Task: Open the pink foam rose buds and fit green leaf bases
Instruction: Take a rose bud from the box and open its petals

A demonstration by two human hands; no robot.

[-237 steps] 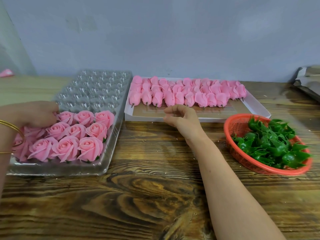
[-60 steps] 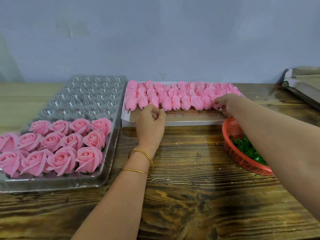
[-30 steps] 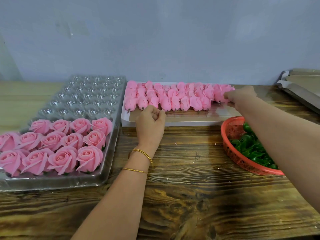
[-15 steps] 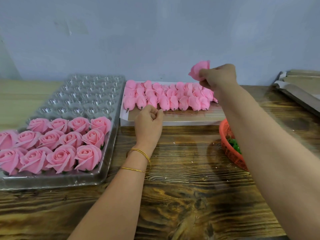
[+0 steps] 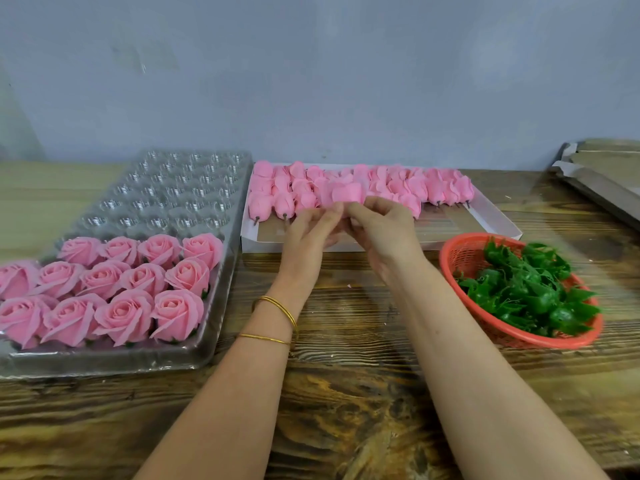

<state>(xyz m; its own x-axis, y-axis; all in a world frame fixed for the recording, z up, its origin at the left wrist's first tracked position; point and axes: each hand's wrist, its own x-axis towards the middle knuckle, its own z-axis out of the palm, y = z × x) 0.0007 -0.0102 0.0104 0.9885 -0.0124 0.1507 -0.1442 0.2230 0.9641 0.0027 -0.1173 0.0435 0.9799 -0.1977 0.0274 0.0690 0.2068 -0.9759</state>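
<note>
Left hand (image 5: 308, 233) and right hand (image 5: 384, 233) meet over the near edge of the white tray (image 5: 450, 225). Fingertips of both pinch one pink foam bud (image 5: 346, 195), whose top shows above the fingers.

Step, by my reading: opening the petals. No leaf base visible on it.

Closed buds (image 5: 446, 188) lie in rows just behind. Opened roses (image 5: 138, 282) sit in the near rows of the clear blister tray (image 5: 173, 188), left.

Next move likely needs a gentle outward spread, since foam may tear. Then a reach right to the red basket (image 5: 446, 263) of green leaf bases (image 5: 519, 289) on the counter (image 5: 346, 393).
</note>
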